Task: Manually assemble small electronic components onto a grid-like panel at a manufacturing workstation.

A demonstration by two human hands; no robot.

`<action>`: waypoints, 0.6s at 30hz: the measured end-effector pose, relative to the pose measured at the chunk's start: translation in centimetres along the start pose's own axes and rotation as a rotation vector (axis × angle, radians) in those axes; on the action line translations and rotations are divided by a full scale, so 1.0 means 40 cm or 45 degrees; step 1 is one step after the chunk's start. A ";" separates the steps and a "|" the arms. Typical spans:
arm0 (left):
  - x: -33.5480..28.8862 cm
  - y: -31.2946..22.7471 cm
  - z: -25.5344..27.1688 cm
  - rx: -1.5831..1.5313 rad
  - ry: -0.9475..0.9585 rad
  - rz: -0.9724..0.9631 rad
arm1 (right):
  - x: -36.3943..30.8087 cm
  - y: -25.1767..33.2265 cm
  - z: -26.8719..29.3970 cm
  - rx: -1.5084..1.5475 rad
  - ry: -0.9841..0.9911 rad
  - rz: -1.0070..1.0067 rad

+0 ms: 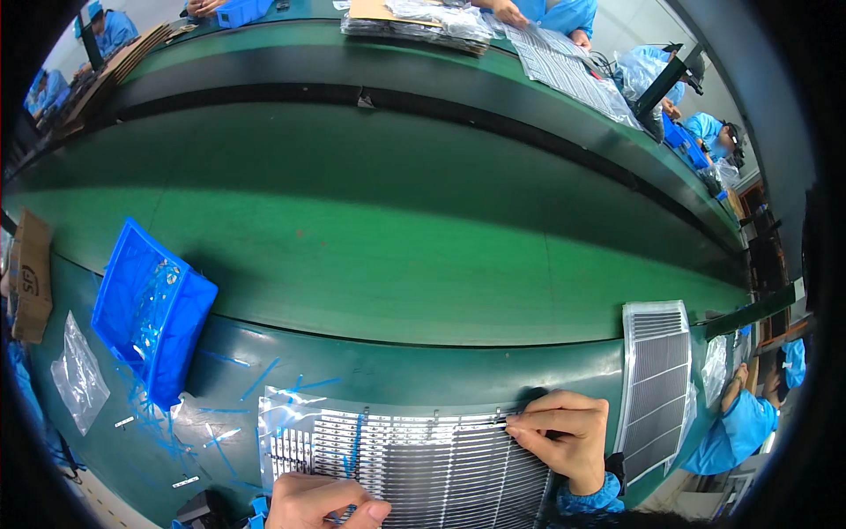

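A clear plastic sheet (423,463) with rows of thin dark and white strips lies on the table in front of me. At its upper right, my right hand (564,432) pinches the end of one thin strip between thumb and fingertips. My left hand (317,502) rests over the sheet's lower left part, thumb and fingers drawn together; whatever they hold is hidden. A blue tape strip (354,445) runs across the rows near the left side.
A blue bin (159,309) with clear scraps stands at the left, near a crumpled plastic bag (79,375) and scattered blue tape pieces (260,377). Another striped sheet stack (655,388) lies at the right. Beyond runs a green conveyor belt (379,220); several people work around it.
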State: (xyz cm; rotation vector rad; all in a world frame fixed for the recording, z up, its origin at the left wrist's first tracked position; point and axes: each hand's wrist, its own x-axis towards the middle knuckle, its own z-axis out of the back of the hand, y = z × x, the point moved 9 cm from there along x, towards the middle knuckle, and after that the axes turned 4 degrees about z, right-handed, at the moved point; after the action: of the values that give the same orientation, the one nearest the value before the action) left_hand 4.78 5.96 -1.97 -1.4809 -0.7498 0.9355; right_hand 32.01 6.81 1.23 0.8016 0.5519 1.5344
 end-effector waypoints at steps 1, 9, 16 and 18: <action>0.001 -0.010 0.001 0.006 -0.002 0.000 | 0.000 0.000 -0.002 -0.015 0.022 0.016; 0.001 -0.044 -0.003 0.463 -0.099 0.032 | 0.001 0.002 -0.001 -0.016 0.044 0.043; 0.008 -0.158 -0.058 0.962 -0.193 -0.285 | 0.006 0.007 0.001 0.042 0.030 0.044; 0.021 -0.172 -0.092 1.150 -0.217 -0.410 | 0.005 0.009 0.000 0.069 0.030 0.060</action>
State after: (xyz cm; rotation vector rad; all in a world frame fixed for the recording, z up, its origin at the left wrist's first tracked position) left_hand 8.81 5.80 4.77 -0.4805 -0.5432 0.9682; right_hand 31.78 6.97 1.52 0.8444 0.5981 1.5797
